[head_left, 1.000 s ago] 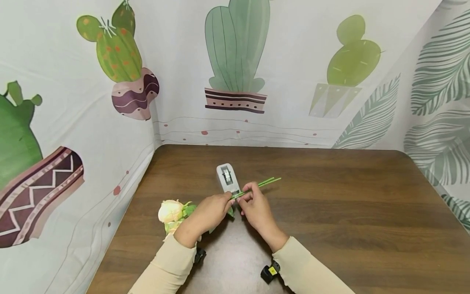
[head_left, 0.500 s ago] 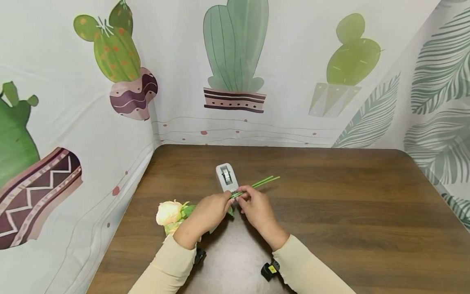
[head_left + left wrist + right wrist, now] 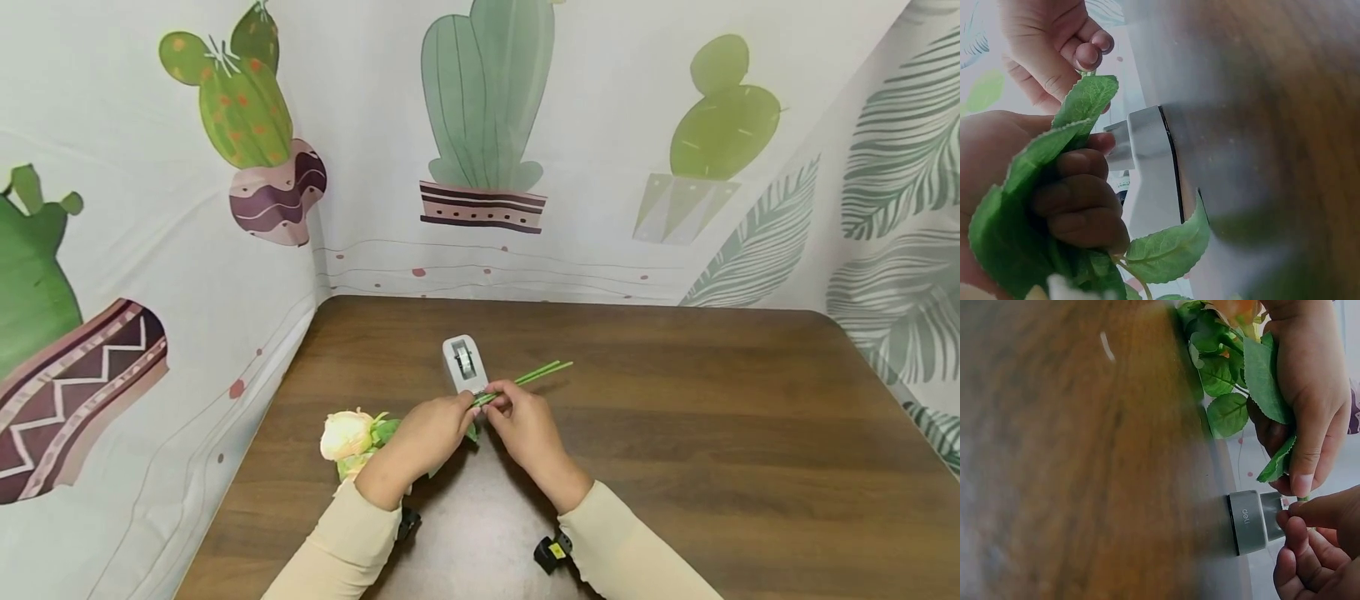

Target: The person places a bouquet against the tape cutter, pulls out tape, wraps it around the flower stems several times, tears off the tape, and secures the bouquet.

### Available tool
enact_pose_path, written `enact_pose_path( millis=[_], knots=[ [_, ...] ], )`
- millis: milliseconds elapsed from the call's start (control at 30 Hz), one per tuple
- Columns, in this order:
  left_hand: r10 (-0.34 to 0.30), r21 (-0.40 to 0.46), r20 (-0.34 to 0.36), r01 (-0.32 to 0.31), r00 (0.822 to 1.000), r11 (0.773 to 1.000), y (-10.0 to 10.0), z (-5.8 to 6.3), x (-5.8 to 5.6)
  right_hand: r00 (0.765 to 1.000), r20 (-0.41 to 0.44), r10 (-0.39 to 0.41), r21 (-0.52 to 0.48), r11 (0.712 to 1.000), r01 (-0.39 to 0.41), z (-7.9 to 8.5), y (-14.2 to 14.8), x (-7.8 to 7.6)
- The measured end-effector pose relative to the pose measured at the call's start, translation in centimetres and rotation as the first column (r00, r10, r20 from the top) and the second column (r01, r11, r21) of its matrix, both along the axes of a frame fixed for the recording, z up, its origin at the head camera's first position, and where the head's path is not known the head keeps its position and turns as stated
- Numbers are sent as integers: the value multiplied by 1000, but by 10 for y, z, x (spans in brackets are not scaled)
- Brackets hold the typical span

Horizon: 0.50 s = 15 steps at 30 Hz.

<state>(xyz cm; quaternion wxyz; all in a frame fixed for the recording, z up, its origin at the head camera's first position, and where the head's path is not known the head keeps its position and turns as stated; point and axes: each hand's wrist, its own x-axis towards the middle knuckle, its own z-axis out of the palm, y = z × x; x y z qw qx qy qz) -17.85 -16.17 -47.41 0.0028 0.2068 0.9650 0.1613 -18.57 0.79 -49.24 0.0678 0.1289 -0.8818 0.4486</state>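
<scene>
Pale yellow-peach roses (image 3: 347, 435) lie at the left, their green stems (image 3: 536, 372) pointing up and right in the head view. My left hand (image 3: 429, 433) grips the stems, its fingers curled round them among the leaves (image 3: 1007, 231) in the left wrist view. Just beyond it, my right hand (image 3: 531, 425) pinches the stems between thumb and forefinger. Both hands' fingertips meet close to the cutting end of a white tape dispenser (image 3: 471, 382). Whether a strip of tape is under the fingertips cannot be made out.
The brown wooden table (image 3: 712, 433) reaches far to the right of the hands. Behind it hangs a white cloth (image 3: 592, 100) printed with cacti and leaves. A black wrist camera (image 3: 551, 554) sits under the right sleeve.
My right forefinger has come down from a raised position onto the stems, nearer the left hand. The left hand, roses and dispenser stay nearly in place; the head view shifts slightly.
</scene>
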Motion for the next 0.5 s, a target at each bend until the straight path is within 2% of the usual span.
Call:
enact_pose_path(
  millis=[367, 500],
  knots=[
    [-3, -17, -26, 3, 1000, 1000, 0, -2, -1, 1000, -15, -12, 12, 1000, 12, 0, -1, -2],
    [-3, -18, -26, 3, 1000, 1000, 0, -1, -1, 1000, -25, -6, 49, 999, 7, 1, -1, -1]
  ],
)
